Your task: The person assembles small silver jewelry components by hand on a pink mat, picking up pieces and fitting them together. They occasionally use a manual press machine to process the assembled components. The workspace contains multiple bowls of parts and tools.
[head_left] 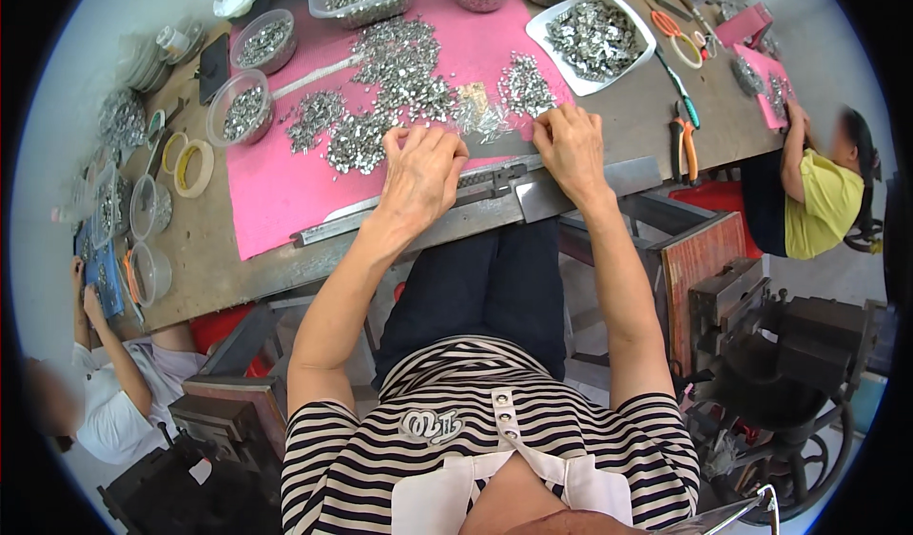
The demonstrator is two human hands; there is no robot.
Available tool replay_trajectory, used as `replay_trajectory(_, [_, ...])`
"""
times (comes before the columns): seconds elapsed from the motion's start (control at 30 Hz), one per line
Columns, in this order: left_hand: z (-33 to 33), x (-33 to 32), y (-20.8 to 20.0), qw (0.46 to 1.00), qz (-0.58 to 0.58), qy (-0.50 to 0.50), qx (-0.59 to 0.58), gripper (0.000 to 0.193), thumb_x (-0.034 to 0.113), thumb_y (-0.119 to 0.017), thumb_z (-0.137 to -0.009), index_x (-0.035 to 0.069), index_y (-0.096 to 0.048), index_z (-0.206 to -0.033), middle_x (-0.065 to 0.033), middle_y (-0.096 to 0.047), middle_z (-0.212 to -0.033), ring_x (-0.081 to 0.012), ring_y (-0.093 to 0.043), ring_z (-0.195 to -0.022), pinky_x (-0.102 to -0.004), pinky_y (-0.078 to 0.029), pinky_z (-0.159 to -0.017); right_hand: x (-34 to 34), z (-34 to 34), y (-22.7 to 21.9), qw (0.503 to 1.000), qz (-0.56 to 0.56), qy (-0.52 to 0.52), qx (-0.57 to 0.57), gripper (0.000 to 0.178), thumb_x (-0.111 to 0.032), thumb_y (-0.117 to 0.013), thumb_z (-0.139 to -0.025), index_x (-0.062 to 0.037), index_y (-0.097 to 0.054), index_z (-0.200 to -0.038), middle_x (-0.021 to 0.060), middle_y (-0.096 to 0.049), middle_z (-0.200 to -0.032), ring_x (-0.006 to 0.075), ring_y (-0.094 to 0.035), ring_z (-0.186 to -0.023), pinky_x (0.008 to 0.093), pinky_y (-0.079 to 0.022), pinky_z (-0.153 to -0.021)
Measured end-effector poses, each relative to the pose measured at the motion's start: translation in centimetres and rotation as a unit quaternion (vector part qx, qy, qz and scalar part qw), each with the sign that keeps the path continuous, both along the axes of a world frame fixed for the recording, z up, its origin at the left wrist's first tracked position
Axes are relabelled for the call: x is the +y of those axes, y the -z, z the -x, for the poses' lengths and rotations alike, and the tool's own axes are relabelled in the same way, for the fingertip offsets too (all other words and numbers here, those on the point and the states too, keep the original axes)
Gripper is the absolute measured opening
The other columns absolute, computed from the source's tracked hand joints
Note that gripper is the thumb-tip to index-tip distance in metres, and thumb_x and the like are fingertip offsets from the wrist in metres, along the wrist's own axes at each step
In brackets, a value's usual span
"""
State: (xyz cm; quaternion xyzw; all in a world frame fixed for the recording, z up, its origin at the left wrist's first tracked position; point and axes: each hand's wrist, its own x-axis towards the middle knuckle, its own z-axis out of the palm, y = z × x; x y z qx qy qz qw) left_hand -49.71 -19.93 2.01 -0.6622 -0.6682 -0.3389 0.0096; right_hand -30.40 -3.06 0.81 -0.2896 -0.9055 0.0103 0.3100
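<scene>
Both my hands are at the front edge of the table, over a long metal rail (347,223) with a slotted strip and a small dark block on it. My left hand (421,175) has its fingers curled in at the near side of a heap of small shiny metal pieces (404,59). Its fingertips are hidden under the hand. My right hand (573,150) pinches thumb and fingers together near a smaller heap of metal pieces (525,86); what they hold is too small to make out. A pink mat (262,188) lies under the heaps. Beside my right wrist is a flat metal plate (634,175).
Several plastic tubs (240,107) and a white tray (592,42) hold more metal pieces. Orange-handled pliers (683,145), scissors (673,29) and tape rolls (194,169) lie around the mat. People work at the left (119,392) and right (823,202); a machine (780,345) stands below right.
</scene>
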Motion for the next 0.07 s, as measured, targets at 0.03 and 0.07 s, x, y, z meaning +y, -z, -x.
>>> replay_trajectory(0.03, [-0.12,-0.39,-0.10,1.000,-0.002,0.000,-0.023,0.007,0.011,-0.073,-0.091,0.011,-0.068,-0.096,-0.0026,-0.064,-0.091,-0.0232,-0.059,-0.096,-0.0494,-0.034,-0.100,0.17,0.00,0.00,1.000,-0.002,0.005,-0.015,0.009,-0.013,-0.077,-0.086,-0.0071,-0.071,-0.088,0.0068,-0.066,-0.085,0.0275,-0.063,-0.087,0.0422,-0.043,-0.082])
replay_trajectory(0.07, [-0.20,-0.85,0.04,0.999,-0.001,0.003,-0.038,0.008,0.011,-0.073,-0.091,0.012,-0.068,-0.096,-0.0031,-0.064,-0.091,-0.0232,-0.059,-0.096,-0.0506,-0.035,-0.099,0.32,-0.03,0.17,1.000,-0.007,0.004,-0.019,0.010,-0.014,-0.077,-0.087,-0.0073,-0.071,-0.090,0.0073,-0.066,-0.086,0.0283,-0.064,-0.088,0.0424,-0.043,-0.082])
